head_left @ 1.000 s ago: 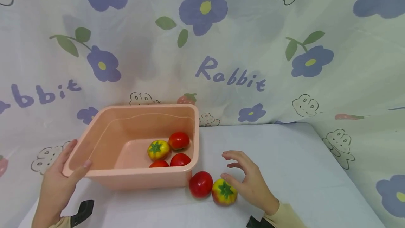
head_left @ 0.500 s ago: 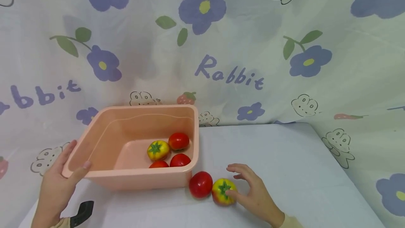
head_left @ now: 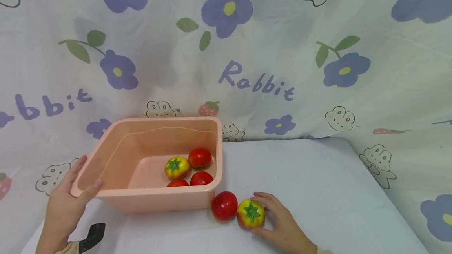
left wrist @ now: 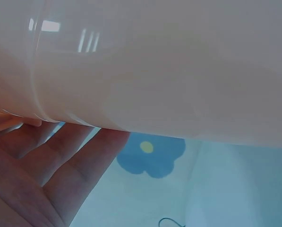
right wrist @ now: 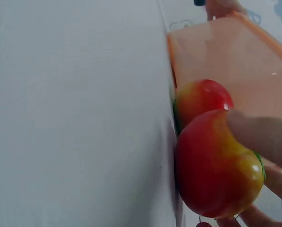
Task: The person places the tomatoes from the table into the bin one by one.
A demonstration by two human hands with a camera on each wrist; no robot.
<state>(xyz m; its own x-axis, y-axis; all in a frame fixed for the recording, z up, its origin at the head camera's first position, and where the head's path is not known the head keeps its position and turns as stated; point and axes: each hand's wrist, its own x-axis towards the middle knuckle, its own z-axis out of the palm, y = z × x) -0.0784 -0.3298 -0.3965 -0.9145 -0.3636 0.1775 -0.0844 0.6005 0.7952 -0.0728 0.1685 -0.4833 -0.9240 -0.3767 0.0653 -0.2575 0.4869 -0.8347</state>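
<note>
My left hand (head_left: 67,205) grips the left end of a pink plastic bin (head_left: 155,199), its thumb over the rim and its fingers along the outside wall. In the left wrist view, those fingers (left wrist: 84,165) reach under the bin's rim. My right hand (head_left: 282,222) has thumb and fingers round a yellow-and-red tomato (head_left: 251,214) with a green star-shaped top. From the right wrist, this tomato (right wrist: 216,170) sits low on the table, the thumb (right wrist: 261,135) on one side and fingertips on the other. A red tomato (head_left: 224,206) lies just left of it, by the bin's front right corner.
Inside the bin, toward its right end, lie a yellow tomato (head_left: 177,167) with a green top and several red ones, including one at the back (head_left: 200,157). A white cloth (head_left: 303,175) covers the table. Behind hangs a flower-printed curtain (head_left: 169,69).
My right hand has come down from above the yellow-and-red tomato, moving to its right side and closing thumb and fingers round it. The left hand and the bin have stayed put.
</note>
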